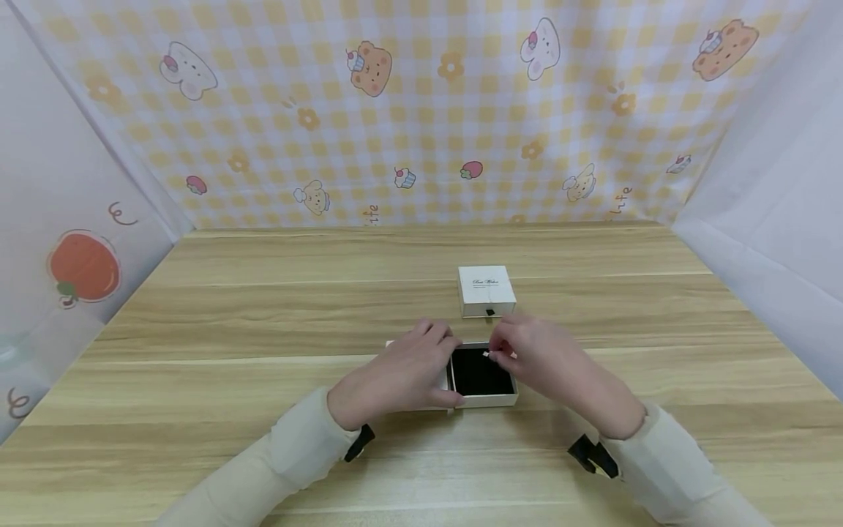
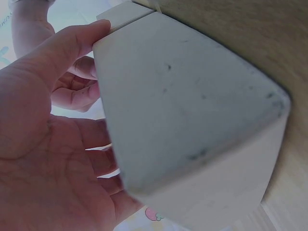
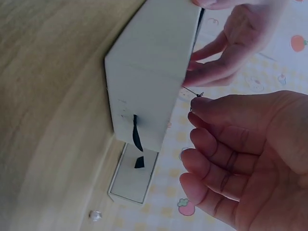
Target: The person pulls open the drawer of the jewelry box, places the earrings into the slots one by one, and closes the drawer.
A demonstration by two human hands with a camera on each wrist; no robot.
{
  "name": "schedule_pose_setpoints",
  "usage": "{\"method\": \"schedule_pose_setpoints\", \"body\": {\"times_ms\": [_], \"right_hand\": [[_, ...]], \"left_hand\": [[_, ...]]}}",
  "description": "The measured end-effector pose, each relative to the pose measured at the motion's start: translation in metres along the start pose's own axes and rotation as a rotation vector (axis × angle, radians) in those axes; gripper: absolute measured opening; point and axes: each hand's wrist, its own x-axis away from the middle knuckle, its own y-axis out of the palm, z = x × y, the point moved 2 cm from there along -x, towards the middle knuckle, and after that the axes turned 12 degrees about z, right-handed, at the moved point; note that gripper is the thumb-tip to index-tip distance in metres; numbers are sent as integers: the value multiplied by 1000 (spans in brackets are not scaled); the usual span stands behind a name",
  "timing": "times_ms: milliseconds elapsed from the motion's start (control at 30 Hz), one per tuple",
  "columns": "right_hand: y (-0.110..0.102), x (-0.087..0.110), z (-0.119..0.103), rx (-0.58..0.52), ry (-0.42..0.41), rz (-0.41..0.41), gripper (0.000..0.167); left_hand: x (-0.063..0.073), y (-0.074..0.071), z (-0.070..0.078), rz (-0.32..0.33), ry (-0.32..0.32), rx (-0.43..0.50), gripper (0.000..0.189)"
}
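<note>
A white drawer-style jewellery box point(image 2: 187, 106) lies on the table, its drawer point(image 1: 487, 401) slid out to the right and lined with a black pad point(image 1: 476, 377). My left hand point(image 1: 403, 375) grips the box's sleeve, thumb on the near side and fingers on the far side, covering most of its top. Over the pad's far right part, my right hand point(image 1: 543, 357) pinches a small silvery piece of jewellery point(image 3: 198, 95) between thumb and index finger. A thin pin or wire sticks out from it; its exact kind I cannot tell. A black ribbon tab point(image 3: 136, 132) hangs from the drawer front.
Behind the drawer stands a second white box point(image 1: 486, 289), closed, with lettering on top and a black tab. A small shiny thing point(image 3: 95, 215) lies on the wooden table point(image 1: 263, 315). A yellow checked curtain point(image 1: 421, 110) hangs along the back edge.
</note>
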Motion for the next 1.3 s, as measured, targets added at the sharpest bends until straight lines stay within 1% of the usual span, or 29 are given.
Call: {"method": "schedule_pose_setpoints", "body": {"times_ms": [167, 333, 433, 633, 800, 1033, 1300], "right_hand": [[5, 0, -2, -3, -13, 18, 9], [11, 0, -3, 7, -74, 78, 11], [14, 0, -4, 7, -98, 97, 12], [20, -1, -4, 20, -109, 89, 12], [22, -2, -5, 23, -124, 98, 14], [24, -3, -5, 58, -142, 105, 15], [26, -5, -6, 91, -154, 94, 16]], "left_hand": [[0, 0, 0, -1, 4, -6, 67], [0, 0, 0, 0, 11, -22, 67], [0, 0, 0, -1, 11, -25, 66], [0, 1, 0, -4, 4, -15, 66], [0, 1, 0, -2, 6, -13, 65], [0, 1, 0, 0, 10, -15, 65], [0, 1, 0, -2, 16, -21, 65]]}}
